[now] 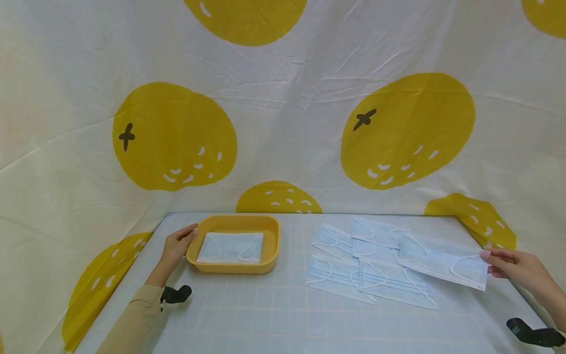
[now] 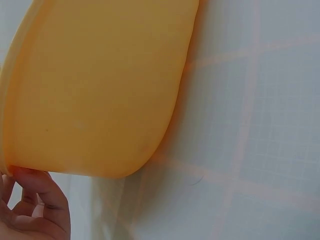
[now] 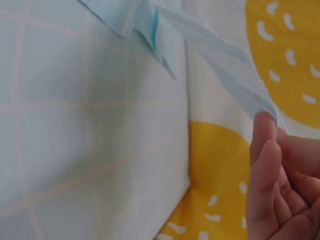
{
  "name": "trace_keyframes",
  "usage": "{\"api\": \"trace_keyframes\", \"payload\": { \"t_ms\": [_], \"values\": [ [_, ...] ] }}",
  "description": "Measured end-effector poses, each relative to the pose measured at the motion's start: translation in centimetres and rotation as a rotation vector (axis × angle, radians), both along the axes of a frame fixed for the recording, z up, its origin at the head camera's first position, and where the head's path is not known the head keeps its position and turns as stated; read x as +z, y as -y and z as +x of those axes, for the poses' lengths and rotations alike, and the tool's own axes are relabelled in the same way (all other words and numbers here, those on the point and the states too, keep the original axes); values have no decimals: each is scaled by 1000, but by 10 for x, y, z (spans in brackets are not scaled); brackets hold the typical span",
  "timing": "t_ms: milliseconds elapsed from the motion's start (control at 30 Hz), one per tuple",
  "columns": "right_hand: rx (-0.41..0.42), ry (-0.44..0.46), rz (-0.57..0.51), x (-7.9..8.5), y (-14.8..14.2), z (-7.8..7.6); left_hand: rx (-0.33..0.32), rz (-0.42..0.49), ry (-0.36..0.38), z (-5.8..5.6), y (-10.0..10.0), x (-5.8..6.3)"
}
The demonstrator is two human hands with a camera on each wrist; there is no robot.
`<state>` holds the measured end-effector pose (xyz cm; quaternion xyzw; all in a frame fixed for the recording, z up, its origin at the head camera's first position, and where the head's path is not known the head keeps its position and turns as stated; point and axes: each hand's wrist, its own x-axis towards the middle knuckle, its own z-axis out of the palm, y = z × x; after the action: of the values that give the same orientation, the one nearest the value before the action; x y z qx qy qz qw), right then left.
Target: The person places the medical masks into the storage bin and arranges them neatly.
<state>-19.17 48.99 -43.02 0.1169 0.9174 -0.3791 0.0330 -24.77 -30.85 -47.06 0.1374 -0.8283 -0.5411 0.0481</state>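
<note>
A light blue face mask (image 1: 446, 260) is pinched at its right end between the thumb and fingers of my right hand (image 1: 517, 268). Its right end is lifted off the table, and the left end hangs over other masks. In the right wrist view the mask (image 3: 225, 65) stretches away from the fingertips. My left hand (image 1: 176, 246) grips the left rim of a yellow tray (image 1: 275, 246); the left wrist view shows its curled fingers (image 2: 42, 187) against the rim. A face mask (image 1: 234, 248) with white ear loops lies flat inside the tray.
Several face masks (image 1: 340, 275) lie overlapping on the table to the right of the tray. The table (image 1: 265, 314) has a pale checked cover. Behind it hangs a white cloth (image 1: 287, 132) printed with yellow fruit.
</note>
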Motion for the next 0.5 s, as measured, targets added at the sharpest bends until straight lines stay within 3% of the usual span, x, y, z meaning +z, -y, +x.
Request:
{"api": "trace_keyframes", "payload": {
  "t_ms": [500],
  "values": [
    [4, -69, 15, 20, 20, 5, -4, -6, 9, 1, -2, 3]
  ]
}}
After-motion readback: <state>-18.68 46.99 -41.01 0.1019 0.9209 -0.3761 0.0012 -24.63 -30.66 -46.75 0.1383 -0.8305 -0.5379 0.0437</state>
